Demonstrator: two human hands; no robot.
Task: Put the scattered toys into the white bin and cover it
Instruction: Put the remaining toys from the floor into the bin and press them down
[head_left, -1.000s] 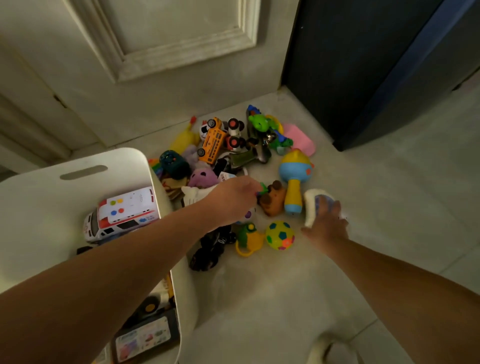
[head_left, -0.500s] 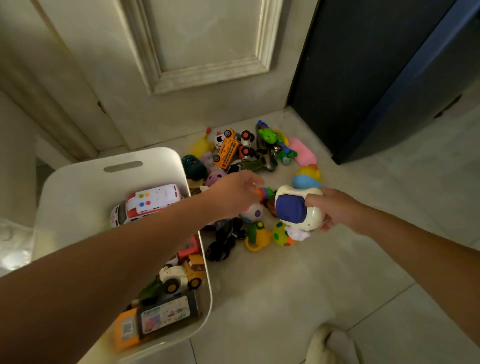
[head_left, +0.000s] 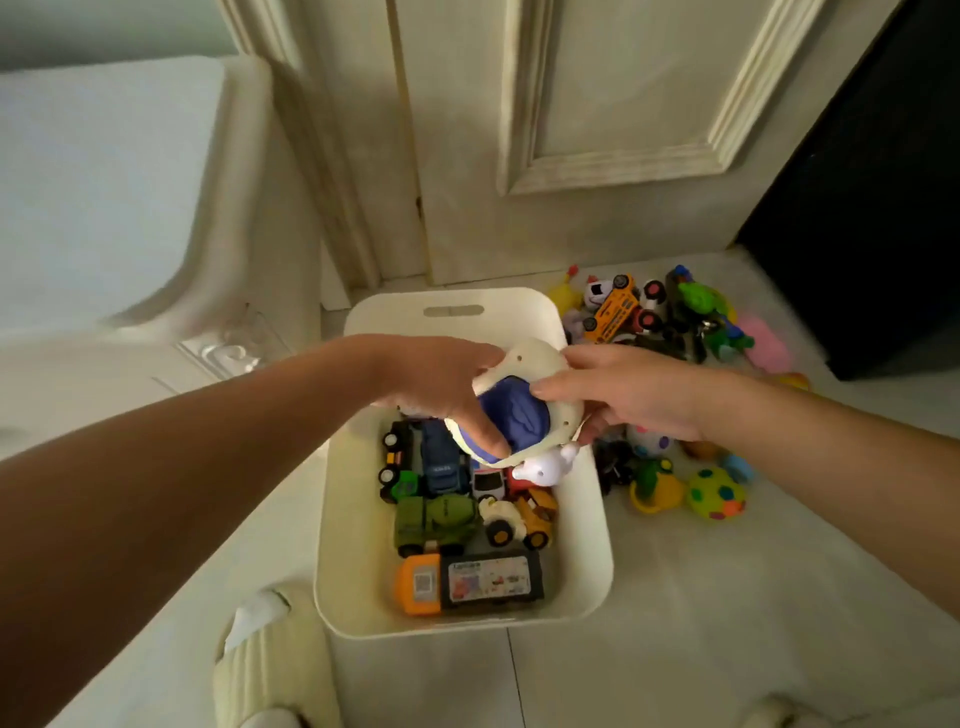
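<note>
A white-and-blue toy (head_left: 524, 410) hangs over the white bin (head_left: 343, 519). My left hand (head_left: 441, 384) grips its left side and my right hand (head_left: 623, 395) holds its right side. Below it the bin holds several toy vehicles, among them a green truck (head_left: 436, 519) and an orange-and-black truck (head_left: 467, 582). More toys lie scattered on the floor to the bin's right: a yellow school bus (head_left: 615, 306), a green figure (head_left: 701, 301), a spotted ball (head_left: 717, 493) and a yellow ring toy (head_left: 652, 488).
A panelled cream door (head_left: 597, 130) stands behind the bin. Dark furniture (head_left: 872, 208) rises at the right. A white piece of furniture (head_left: 104, 182) fills the left. My slippered foot (head_left: 270, 660) is by the bin's near left corner.
My right hand carried the white-and-blue toy from the floor pile over the bin. My left hand left the pile and took hold of the toy's other side. The view shifted left.
</note>
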